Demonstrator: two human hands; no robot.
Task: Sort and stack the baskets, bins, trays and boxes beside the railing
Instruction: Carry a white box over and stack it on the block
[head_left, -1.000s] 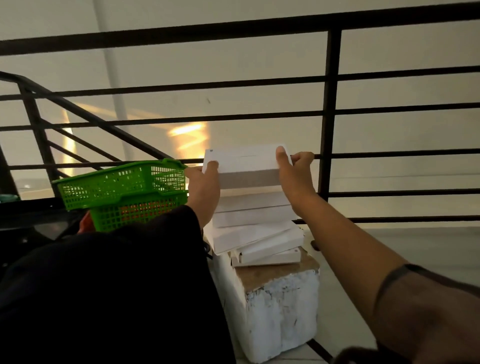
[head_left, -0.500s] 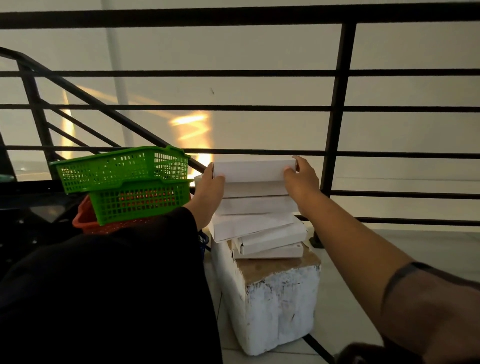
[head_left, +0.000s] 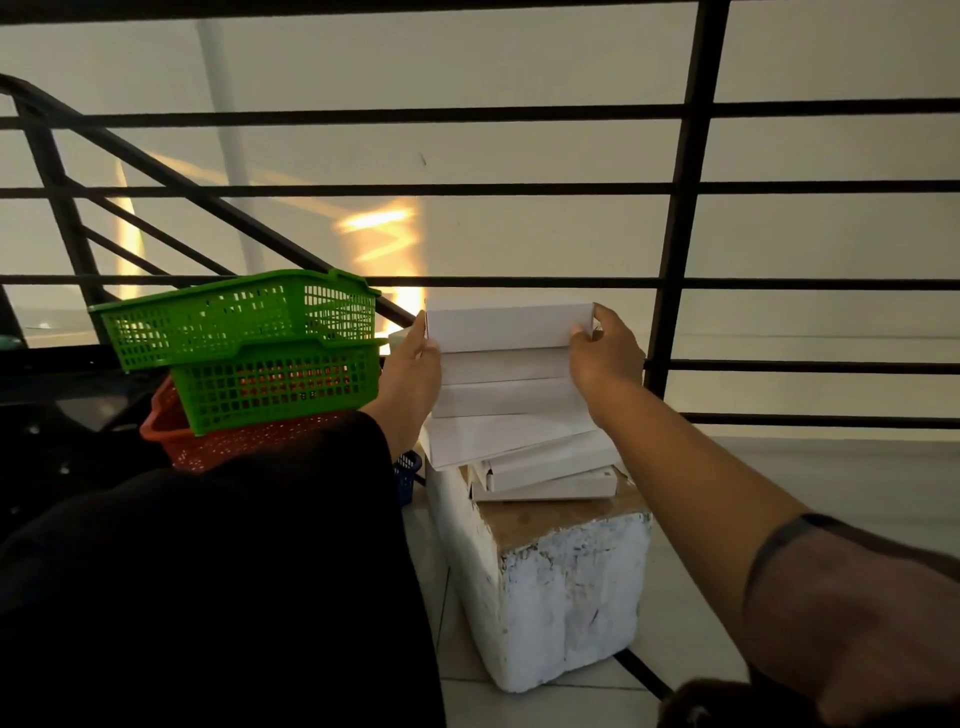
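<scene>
A flat white box (head_left: 506, 326) tops a stack of several white boxes (head_left: 511, 431) on a worn white foam box (head_left: 561, 603) by the railing. My left hand (head_left: 410, 374) holds the top box's left end and my right hand (head_left: 602, 353) grips its right end. The lower boxes in the stack lie askew. To the left, two green baskets (head_left: 249, 332) sit nested, tilted, over an orange basket (head_left: 228, 441).
The black railing (head_left: 680, 208) runs right behind the stack, with a stair rail sloping down at the left. A small blue basket (head_left: 408, 475) peeks out beside my dark left sleeve. Tiled floor spreads to the right of the foam box.
Both hands have lowered the top white box onto the stack. The view has tipped slightly downward and the baskets now appear more fully.
</scene>
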